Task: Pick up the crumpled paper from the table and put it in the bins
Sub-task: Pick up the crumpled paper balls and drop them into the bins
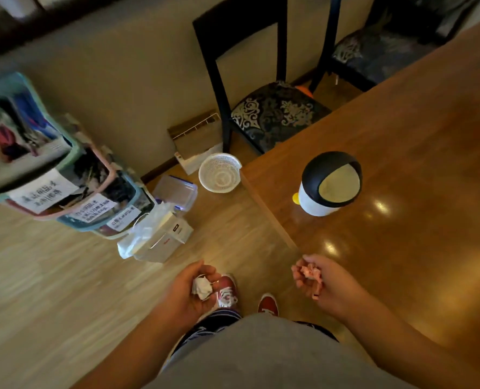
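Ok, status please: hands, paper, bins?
Left hand holds white paper ball. Right hand holds pink paper. Tabletop bin ahead, unobstructed.

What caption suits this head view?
Left hand holds white crumpled paper, right hand pink crumpled paper, near black-lidded white tabletop bin.

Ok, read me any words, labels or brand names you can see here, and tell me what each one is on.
Paper labels on the stacked storage baskets: handwritten, too blurred to read.
Small dark mark and red mark on the white box on the floor: too small to read.
Nothing else carries text.
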